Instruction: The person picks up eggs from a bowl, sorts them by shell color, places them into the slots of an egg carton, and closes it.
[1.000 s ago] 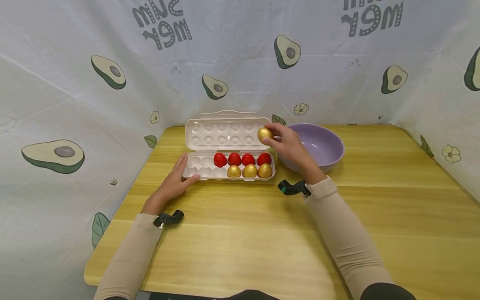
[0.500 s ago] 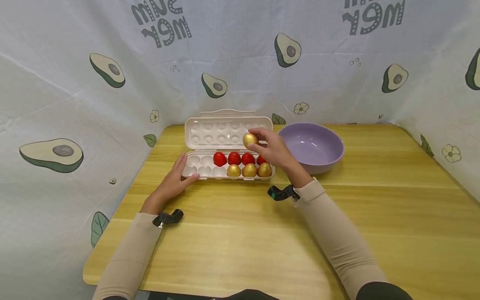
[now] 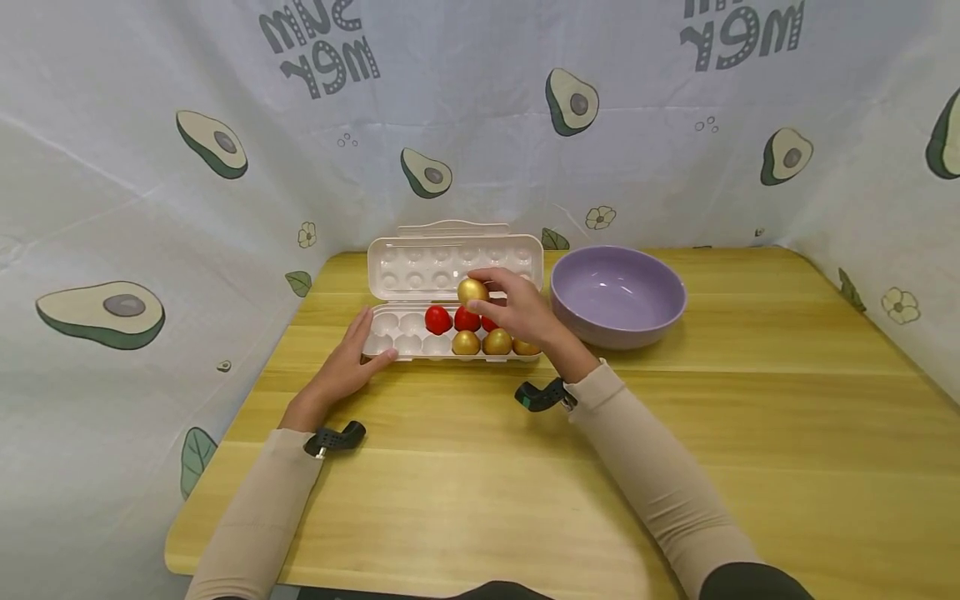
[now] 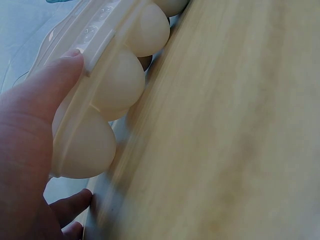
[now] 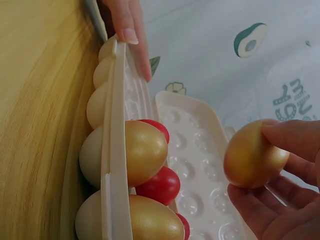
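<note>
An egg carton (image 3: 381,290) of pale plastic lies with its lid folded back near the rear of the table. My left hand (image 3: 343,368) grips its left end, thumb (image 4: 70,70) on the front rim and fingers past the corner. Above the carton, my right hand (image 3: 525,315) pinches a golden egg (image 3: 472,290) between thumb and fingers; the egg is clear of the cups. Three golden eggs (image 3: 466,342) sit in the front row toward the right. Behind them are red eggs (image 3: 438,320), partly hidden by the right hand. The left-end cups hold nothing.
A purple bowl (image 3: 618,292) stands on the wooden table (image 3: 450,483), right of the carton; no eggs show inside. A white cloth (image 3: 480,108) printed with avocados hangs behind the table and along its sides.
My right hand has carried the golden egg leftward and slightly down, from the carton's right end to above its middle. My left hand has stayed at the left end.
</note>
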{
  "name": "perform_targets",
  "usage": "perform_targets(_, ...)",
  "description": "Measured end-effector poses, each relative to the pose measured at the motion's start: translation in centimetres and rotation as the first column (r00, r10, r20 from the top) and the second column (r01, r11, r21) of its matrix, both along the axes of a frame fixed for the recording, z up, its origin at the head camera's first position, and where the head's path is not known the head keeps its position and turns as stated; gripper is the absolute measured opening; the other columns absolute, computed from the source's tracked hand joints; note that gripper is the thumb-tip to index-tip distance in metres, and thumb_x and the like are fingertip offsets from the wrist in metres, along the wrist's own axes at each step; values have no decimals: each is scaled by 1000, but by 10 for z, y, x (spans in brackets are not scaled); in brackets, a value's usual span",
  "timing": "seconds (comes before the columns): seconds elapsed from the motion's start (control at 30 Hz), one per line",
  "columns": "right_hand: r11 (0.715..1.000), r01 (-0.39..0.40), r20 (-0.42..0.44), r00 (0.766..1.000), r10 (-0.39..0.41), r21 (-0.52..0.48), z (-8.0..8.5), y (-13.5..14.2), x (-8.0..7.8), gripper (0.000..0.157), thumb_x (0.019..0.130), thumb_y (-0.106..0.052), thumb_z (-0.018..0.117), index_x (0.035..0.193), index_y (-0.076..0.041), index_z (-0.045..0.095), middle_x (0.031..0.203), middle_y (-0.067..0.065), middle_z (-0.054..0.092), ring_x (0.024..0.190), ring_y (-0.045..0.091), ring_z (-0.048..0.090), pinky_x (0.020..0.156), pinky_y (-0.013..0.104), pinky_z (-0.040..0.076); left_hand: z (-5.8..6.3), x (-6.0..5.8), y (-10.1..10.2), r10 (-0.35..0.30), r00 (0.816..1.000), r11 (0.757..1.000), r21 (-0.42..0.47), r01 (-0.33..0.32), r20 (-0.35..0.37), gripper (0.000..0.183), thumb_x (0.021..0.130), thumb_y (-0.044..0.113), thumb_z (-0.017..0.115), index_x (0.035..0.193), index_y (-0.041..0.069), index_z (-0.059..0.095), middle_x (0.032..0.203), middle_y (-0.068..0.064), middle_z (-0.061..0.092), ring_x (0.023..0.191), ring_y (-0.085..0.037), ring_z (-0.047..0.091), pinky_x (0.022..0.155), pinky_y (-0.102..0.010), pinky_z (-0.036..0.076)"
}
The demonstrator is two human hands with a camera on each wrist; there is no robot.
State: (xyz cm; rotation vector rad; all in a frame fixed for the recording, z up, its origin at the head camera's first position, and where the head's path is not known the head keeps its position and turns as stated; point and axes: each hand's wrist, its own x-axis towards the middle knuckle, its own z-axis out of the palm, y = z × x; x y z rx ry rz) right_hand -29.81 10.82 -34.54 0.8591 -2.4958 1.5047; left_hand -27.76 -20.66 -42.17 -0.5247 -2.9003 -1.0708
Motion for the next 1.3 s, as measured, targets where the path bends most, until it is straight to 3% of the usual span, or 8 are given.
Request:
perform_targets(0.47,994,-60,39,997,64,-93,-7,-26,3,42,88,-10,71,127,-1,57,121,12,58,109,26,61,93,33,51,-5,4,-2,7,1000,1000,-1,-7,6,93,92,52,57,156,11,3,162,-9,-1,147,-29,4,116,-54,11)
perform_targets(1.3,999,-5,68,998,7,-32,-26,-50,8,35,82,-10,76,111,-4,58,108,8,63,98,20,62,87,30,53,0,-1,-1,-4,1000,1000,-3,4,-7,93,93,50,58,156,9,4,162,-11,0,147,-30,5,115,-54,12)
